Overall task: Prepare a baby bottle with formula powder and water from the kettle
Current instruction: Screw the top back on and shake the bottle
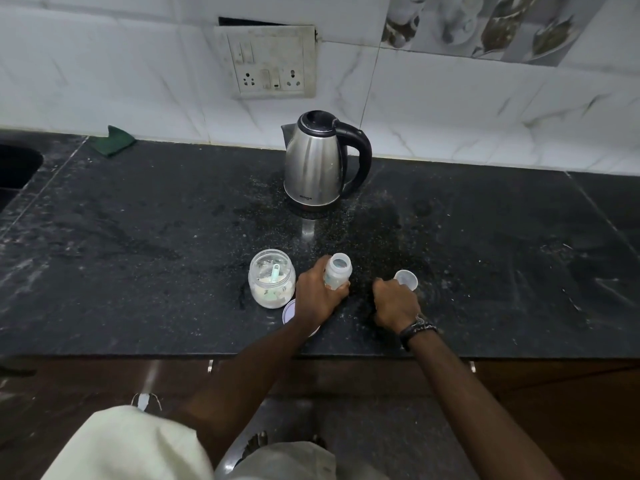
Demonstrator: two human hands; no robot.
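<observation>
My left hand point(317, 294) grips an open baby bottle point(337, 271) standing on the black counter point(138, 237). Just right of it, my right hand point(394, 301) has its fingers curled around the bottle's clear cap point(406, 278), which rests on the counter. An open glass jar of formula powder point(272, 278) with a pale green scoop inside stands left of the bottle. The jar's lid point(289, 311) lies in front of the jar, partly under my left wrist. A steel kettle point(320, 161) with a black handle stands at the back, lid closed.
A green cloth point(112, 140) lies at the back left by the wall. A sink's edge point(17, 168) shows at far left. A switch and socket panel point(272, 62) is on the tiled wall above the kettle. Cabinet fronts run below the counter edge.
</observation>
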